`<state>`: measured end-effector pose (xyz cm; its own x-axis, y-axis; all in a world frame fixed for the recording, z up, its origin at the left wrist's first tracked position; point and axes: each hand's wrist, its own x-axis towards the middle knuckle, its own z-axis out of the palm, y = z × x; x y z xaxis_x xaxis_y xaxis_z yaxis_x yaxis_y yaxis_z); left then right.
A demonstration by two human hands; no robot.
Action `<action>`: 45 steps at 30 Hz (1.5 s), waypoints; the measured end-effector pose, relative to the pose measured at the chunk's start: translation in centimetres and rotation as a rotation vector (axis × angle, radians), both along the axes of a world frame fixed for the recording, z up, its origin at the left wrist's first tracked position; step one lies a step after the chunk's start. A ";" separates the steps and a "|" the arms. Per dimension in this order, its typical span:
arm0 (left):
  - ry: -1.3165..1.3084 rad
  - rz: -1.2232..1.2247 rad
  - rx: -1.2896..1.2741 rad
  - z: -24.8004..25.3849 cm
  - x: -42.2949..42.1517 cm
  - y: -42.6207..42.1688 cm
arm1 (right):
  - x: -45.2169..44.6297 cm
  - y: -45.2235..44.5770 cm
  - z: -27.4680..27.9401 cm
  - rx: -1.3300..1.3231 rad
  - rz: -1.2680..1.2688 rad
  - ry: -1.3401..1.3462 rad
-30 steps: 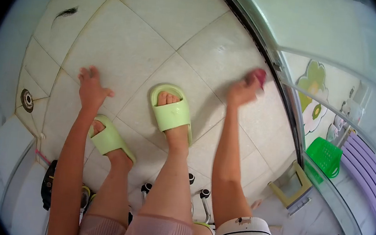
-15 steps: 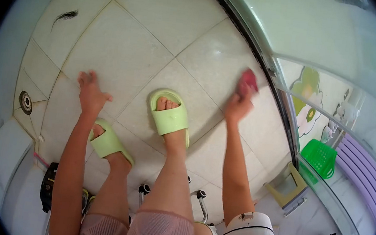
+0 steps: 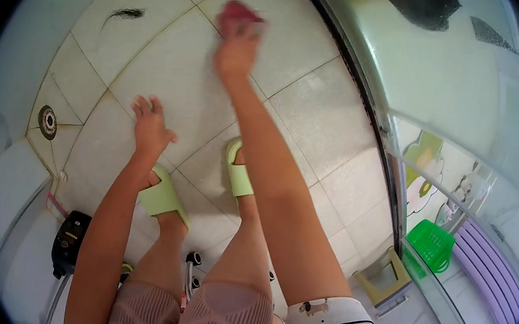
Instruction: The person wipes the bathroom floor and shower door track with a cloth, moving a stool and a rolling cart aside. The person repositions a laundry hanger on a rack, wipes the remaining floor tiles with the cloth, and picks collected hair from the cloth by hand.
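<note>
My right hand (image 3: 237, 57) reaches far forward with a dark pink cloth (image 3: 234, 15) under its fingers. Both are blurred, and the cloth appears pressed against the beige floor tiles (image 3: 301, 125). My left hand (image 3: 153, 129) is above the tiles near my left slipper (image 3: 162, 198), its fingers spread and nothing in it. The right green slipper (image 3: 240, 179) is partly covered by my right arm. Ahead of my left hand, a tuft of dark hair (image 3: 128, 14) lies on the tiles.
A round floor drain (image 3: 47, 122) lies at the left. Along the right runs a dark door track (image 3: 370, 98) with glass panels; beyond it are a green basket (image 3: 433, 245) and a purple slatted object (image 3: 492, 265). Caster wheels (image 3: 193, 259) show beneath me.
My right hand has swept the cloth from the right side by the door track to the far middle of the floor. My view has shifted slightly; my left hand stays spread.
</note>
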<state>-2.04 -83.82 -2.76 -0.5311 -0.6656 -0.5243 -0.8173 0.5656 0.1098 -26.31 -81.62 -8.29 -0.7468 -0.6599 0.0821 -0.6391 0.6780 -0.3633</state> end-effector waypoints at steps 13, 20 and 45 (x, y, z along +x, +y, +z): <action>0.043 -0.034 0.075 0.6 0.8 -0.6 | -11.4 14.2 4.8 0.280 0.082 -0.227; 0.137 -0.014 0.069 0.8 2.2 -0.9 | 4.6 14.0 2.5 0.189 -0.186 -0.247; -0.021 0.681 -0.125 -0.7 26.1 1.2 | 15.5 -1.2 1.3 0.075 0.124 -0.116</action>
